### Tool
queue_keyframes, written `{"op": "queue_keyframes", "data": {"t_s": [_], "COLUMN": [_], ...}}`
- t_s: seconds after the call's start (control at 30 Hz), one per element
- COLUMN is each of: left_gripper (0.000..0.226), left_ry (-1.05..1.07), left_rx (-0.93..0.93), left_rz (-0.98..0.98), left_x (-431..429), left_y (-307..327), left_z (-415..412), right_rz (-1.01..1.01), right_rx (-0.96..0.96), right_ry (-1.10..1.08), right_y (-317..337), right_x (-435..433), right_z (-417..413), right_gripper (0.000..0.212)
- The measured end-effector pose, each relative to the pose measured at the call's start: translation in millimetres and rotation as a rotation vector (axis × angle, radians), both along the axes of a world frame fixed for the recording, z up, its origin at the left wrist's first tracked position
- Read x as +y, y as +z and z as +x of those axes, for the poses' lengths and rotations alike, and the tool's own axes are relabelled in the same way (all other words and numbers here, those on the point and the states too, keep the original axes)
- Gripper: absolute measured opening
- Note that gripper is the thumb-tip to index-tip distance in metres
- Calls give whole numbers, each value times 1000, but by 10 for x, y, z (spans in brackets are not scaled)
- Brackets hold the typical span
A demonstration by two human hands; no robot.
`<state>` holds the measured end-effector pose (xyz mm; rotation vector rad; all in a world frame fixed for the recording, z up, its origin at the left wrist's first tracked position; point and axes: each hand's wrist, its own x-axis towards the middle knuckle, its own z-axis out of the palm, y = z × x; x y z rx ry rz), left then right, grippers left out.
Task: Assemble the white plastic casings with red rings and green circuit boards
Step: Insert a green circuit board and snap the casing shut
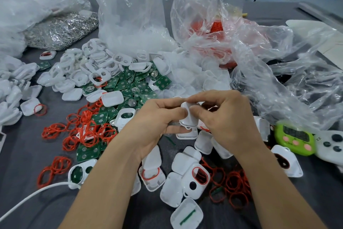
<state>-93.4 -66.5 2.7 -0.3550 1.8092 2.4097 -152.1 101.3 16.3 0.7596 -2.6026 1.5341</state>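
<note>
Both forearms [104, 182] rise from the bottom edge to mid-frame, where the left hand [148, 117] and right hand [228, 117] pinch one white casing [187, 117], seemingly pressing its halves shut. Next likely comes an even squeeze, then fresh red rings [81, 130] and green circuit boards [130, 83] from the centre-left heap; loose casings [172, 189] and crinkled plastic bags [259, 61] crowd the surface [22, 145].

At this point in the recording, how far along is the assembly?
Done: little; one ringed casing lies near the front. In hand: left hand and right hand pinch one white casing. Left: most of it; loose red rings, green circuit boards and empty casings lie in heaps.
</note>
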Motion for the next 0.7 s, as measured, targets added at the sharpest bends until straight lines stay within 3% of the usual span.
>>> {"op": "queue_keyframes", "data": {"t_s": [0.1, 0.3, 0.7], "left_gripper": [28, 28, 22], "left_ry": [36, 89, 178], "left_rx": [-4, 6, 38], "left_rz": [7, 9, -78], "left_x": [-1, 34, 111], "left_y": [-2, 51, 47], "left_z": [5, 15, 18], "right_rz": [-60, -288, -364], "right_rx": [-88, -562, -545], "right_ry": [-35, -28, 24], "right_y": [-32, -66, -37], "right_x": [-23, -78, -64], "right_z": [-11, -40, -30], "right_gripper": [17, 4, 7]}}
